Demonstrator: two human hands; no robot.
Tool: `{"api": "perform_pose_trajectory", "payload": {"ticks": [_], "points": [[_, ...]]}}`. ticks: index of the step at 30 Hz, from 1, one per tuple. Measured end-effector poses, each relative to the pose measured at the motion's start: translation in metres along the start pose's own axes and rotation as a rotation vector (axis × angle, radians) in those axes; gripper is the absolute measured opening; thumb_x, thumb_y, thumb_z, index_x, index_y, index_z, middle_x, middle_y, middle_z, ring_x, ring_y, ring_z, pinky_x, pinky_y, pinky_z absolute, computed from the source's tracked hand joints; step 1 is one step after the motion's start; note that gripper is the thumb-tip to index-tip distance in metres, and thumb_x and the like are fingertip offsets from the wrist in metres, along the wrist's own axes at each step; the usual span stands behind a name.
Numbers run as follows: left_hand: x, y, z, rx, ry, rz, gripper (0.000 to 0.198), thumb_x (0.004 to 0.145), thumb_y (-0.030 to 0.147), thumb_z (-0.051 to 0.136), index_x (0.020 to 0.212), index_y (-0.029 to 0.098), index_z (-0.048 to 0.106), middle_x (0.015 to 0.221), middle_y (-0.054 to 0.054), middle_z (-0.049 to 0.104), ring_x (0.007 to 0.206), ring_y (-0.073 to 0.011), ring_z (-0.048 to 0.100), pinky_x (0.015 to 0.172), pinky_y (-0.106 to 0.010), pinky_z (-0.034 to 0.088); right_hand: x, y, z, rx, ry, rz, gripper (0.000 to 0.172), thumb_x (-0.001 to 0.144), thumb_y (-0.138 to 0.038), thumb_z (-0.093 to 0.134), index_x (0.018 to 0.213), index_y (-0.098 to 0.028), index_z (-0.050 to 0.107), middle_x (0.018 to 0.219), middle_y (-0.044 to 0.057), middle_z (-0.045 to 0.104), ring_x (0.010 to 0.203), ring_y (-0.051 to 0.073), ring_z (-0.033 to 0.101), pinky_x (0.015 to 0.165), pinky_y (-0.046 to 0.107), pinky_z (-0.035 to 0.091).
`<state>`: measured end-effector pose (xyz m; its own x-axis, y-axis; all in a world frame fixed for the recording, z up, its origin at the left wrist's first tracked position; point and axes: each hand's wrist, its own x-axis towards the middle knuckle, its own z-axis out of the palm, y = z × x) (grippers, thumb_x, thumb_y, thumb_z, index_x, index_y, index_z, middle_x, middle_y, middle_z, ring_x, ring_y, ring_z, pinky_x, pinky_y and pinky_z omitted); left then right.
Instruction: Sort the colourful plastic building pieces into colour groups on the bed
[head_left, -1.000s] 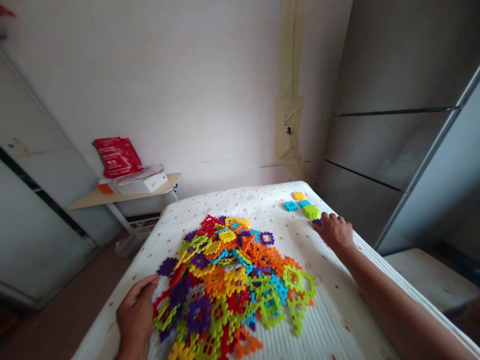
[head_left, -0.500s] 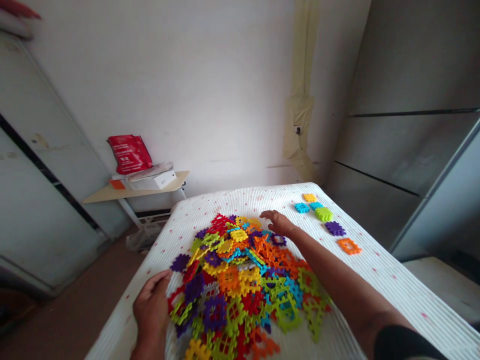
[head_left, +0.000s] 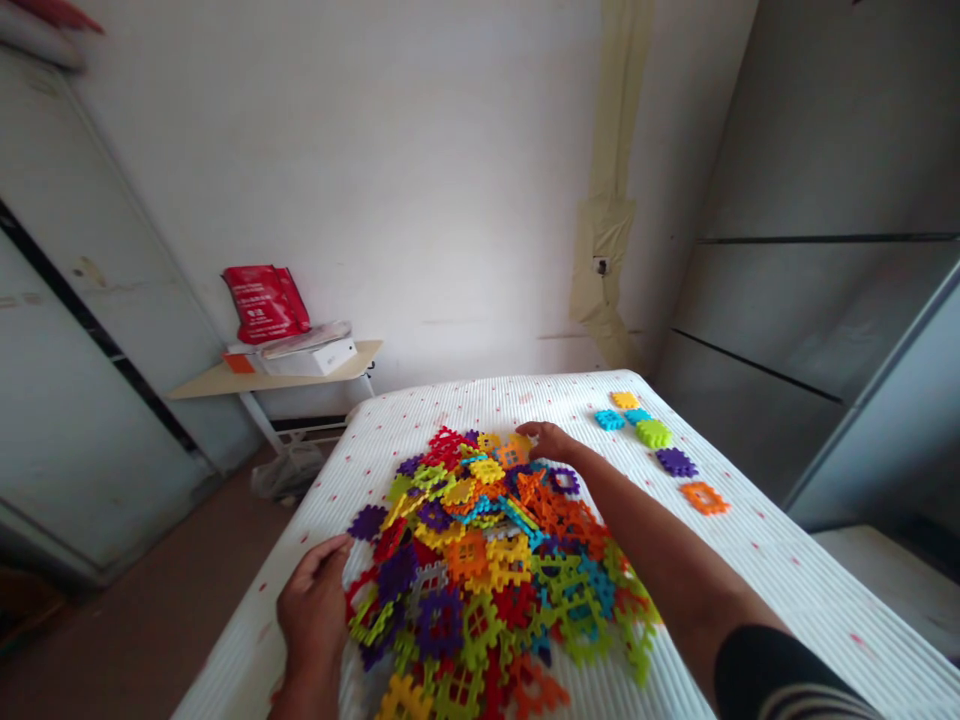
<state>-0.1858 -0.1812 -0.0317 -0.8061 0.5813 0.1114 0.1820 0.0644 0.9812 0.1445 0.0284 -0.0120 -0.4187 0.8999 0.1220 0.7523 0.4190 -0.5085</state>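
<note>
Plastic interlocking waffle blocks (head_left: 480,560) heap on a white mattress (head_left: 795,590); right hand (head_left: 551,443) curls over the far edge, hold unclear; left hand (head_left: 313,610) rests open, empty, at the near-left edge.

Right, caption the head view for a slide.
Left hand and right hand at colourful plastic tiles heaped on a mattress, six more lined up.

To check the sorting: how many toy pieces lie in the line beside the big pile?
6, from the far end: yellow piece, cyan piece, cyan piece, green piece, purple piece, orange piece.
</note>
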Motion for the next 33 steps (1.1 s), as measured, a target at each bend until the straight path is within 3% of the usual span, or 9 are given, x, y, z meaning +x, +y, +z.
{"api": "perform_pose_trajectory", "payload": {"ticks": [8, 13, 16, 19, 21, 25, 29, 31, 33], "points": [[0.003, -0.004, 0.000, 0.006, -0.017, -0.043, 0.039, 0.053, 0.041, 0.065, 0.084, 0.018, 0.069, 0.084, -0.004, 0.069, 0.089, -0.0252, 0.060, 0.091, -0.041, 0.043, -0.037, 0.033, -0.040, -0.128, 0.097, -0.020, 0.066, 0.057, 0.004, 0.059, 0.118, -0.019, 0.059, 0.120, 0.006, 0.061, 0.105, 0.021, 0.056, 0.093, 0.034, 0.044], [0.004, -0.006, 0.000, 0.020, -0.020, -0.065, 0.039, 0.053, 0.039, 0.066, 0.086, 0.019, 0.069, 0.086, -0.003, 0.069, 0.091, -0.0247, 0.060, 0.092, -0.038, 0.042, -0.065, 0.050, -0.058, -0.285, 0.009, -0.061, 0.069, 0.055, 0.009, 0.047, 0.116, -0.020, 0.061, 0.119, 0.005, 0.062, 0.107, 0.020, 0.056, 0.095, 0.031, 0.042], [0.001, -0.001, -0.001, 0.051, -0.018, -0.079, 0.039, 0.054, 0.038, 0.066, 0.088, 0.019, 0.070, 0.087, -0.002, 0.069, 0.091, -0.0243, 0.060, 0.090, -0.036, 0.043, -0.081, 0.053, -0.063, -0.284, 0.012, -0.012, 0.070, 0.056, 0.009, 0.046, 0.119, -0.020, 0.058, 0.125, 0.005, 0.058, 0.113, 0.019, 0.053, 0.095, 0.027, 0.042], [-0.002, 0.003, 0.000, 0.052, 0.001, -0.077, 0.039, 0.053, 0.038, 0.066, 0.087, 0.020, 0.070, 0.088, -0.001, 0.069, 0.092, -0.0235, 0.060, 0.090, -0.034, 0.042, -0.090, 0.051, -0.062, -0.309, 0.091, 0.172, 0.052, 0.067, 0.000, 0.051, 0.115, -0.019, 0.059, 0.117, 0.006, 0.062, 0.105, 0.018, 0.058, 0.088, 0.026, 0.044], [-0.003, 0.005, 0.001, 0.061, 0.003, -0.082, 0.038, 0.052, 0.038, 0.066, 0.085, 0.020, 0.070, 0.087, -0.001, 0.069, 0.092, -0.0236, 0.060, 0.091, -0.034, 0.042, -0.092, 0.048, -0.056, -0.326, 0.126, 0.283, 0.035, 0.077, -0.016, 0.054, 0.111, -0.016, 0.059, 0.105, 0.009, 0.066, 0.093, 0.020, 0.062, 0.079, 0.029, 0.046], [-0.004, 0.009, 0.000, 0.085, 0.023, -0.117, 0.038, 0.049, 0.038, 0.066, 0.083, 0.022, 0.070, 0.083, 0.000, 0.069, 0.093, -0.0255, 0.060, 0.091, -0.037, 0.042, -0.091, 0.036, -0.039, -0.439, 0.155, 0.382, 0.042, 0.075, -0.047, 0.060, 0.104, -0.016, 0.058, 0.100, 0.011, 0.065, 0.090, 0.023, 0.061, 0.070, 0.030, 0.045], [-0.003, 0.009, -0.002, 0.080, 0.022, -0.148, 0.036, 0.047, 0.039, 0.067, 0.080, 0.024, 0.070, 0.082, 0.001, 0.069, 0.091, -0.0257, 0.060, 0.091, -0.036, 0.043, -0.087, 0.021, -0.027, -0.540, 0.160, 0.419, 0.042, 0.074, -0.049, 0.061, 0.101, -0.018, 0.057, 0.102, 0.011, 0.063, 0.096, 0.024, 0.058, 0.070, 0.029, 0.044], [-0.002, 0.006, -0.002, 0.109, 0.019, -0.153, 0.034, 0.047, 0.040, 0.066, 0.077, 0.025, 0.070, 0.083, 0.002, 0.070, 0.088, -0.0264, 0.061, 0.089, -0.038, 0.045, -0.085, 0.016, -0.028, -0.526, 0.162, 0.442, 0.039, 0.074, -0.045, 0.062, 0.101, -0.017, 0.057, 0.101, 0.012, 0.063, 0.095, 0.025, 0.058, 0.070, 0.030, 0.044], [0.000, 0.003, -0.001, 0.148, 0.040, -0.069, 0.031, 0.049, 0.044, 0.065, 0.074, 0.026, 0.070, 0.079, 0.001, 0.071, 0.081, -0.0269, 0.063, 0.082, -0.039, 0.048, -0.081, 0.016, -0.039, -0.502, 0.182, 0.468, 0.038, 0.074, -0.042, 0.062, 0.103, -0.018, 0.057, 0.099, 0.012, 0.064, 0.094, 0.026, 0.059, 0.070, 0.031, 0.045]]}}
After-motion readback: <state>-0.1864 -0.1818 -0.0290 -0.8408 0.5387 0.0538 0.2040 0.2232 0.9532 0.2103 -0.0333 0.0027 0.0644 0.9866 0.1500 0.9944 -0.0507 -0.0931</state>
